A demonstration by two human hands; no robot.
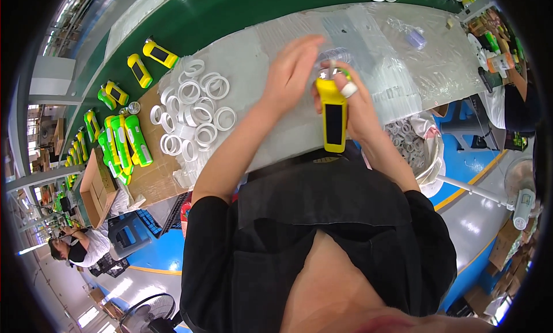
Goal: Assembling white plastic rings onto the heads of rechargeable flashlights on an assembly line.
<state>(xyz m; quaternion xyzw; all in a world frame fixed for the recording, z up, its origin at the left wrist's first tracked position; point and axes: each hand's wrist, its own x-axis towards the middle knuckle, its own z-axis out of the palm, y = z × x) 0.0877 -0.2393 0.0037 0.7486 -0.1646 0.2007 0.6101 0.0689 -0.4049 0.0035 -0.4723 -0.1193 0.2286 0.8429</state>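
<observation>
Over the plastic-covered bench (397, 80), near its front edge: yellow flashlight (333, 117) gripped in right hand (359, 108). Left hand (290, 74) beside it, fingers extended, apparently holding nothing. Step seems handling at the flashlight's head (331, 74); next move probably calls for steady right grip.

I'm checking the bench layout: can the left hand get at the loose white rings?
Probably yes: the left hand looks empty, and the white rings sit uncovered to its left, with nothing visible between.
</observation>
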